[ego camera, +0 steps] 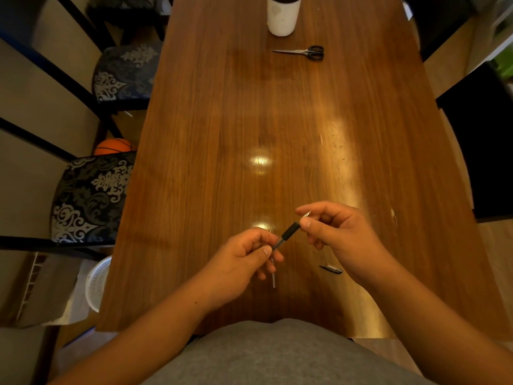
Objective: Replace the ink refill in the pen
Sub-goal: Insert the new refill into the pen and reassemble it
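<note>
A slim black plastic pen (288, 231) is held above the polished wooden table (277, 120): its barrel is pinched by the left hand (244, 259), its metal tip by the right hand (336, 234). Beneath the pen lies what appears to be a thin refill (273, 279).

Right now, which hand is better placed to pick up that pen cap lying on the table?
Probably the right hand: the pen cap lies just beneath its wrist, while the left hand grips the pen barrel.
</note>
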`<action>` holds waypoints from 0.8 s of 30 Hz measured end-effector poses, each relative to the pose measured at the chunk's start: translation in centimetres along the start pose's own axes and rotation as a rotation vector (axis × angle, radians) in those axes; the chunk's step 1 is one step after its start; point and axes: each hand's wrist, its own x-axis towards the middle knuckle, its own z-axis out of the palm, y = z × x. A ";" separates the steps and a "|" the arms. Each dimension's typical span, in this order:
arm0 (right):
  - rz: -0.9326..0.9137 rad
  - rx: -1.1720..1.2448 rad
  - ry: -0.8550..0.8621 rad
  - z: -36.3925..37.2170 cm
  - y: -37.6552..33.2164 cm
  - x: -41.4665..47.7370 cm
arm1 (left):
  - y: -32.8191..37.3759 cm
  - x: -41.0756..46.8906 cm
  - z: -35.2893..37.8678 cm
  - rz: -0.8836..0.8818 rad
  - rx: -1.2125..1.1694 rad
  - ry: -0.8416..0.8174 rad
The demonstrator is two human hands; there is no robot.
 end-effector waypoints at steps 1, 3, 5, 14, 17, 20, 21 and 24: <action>0.001 -0.006 -0.003 0.0 0.1 0.0 | -0.1 0.0 0.0 -0.001 -0.003 0.002; -0.003 -0.013 -0.003 0.0 0.2 0.0 | -0.2 0.0 0.0 -0.005 -0.004 0.010; -0.015 -0.017 0.011 0.1 0.3 0.1 | -0.2 0.0 0.0 -0.007 -0.004 0.017; -0.013 -0.023 -0.014 0.1 0.6 0.1 | 0.0 0.2 0.1 -0.024 -0.001 0.011; -0.019 -0.034 0.016 0.2 0.7 0.2 | 0.1 0.0 0.1 -0.028 -0.003 0.006; -0.013 -0.001 0.000 0.1 0.9 0.1 | 0.4 -0.1 0.3 -0.036 -0.015 -0.010; -0.015 0.005 -0.011 0.1 1.0 0.1 | 0.5 -0.1 0.3 -0.035 -0.015 -0.014; -0.015 0.009 -0.027 0.0 1.0 0.1 | 0.6 -0.2 0.3 -0.026 -0.011 -0.017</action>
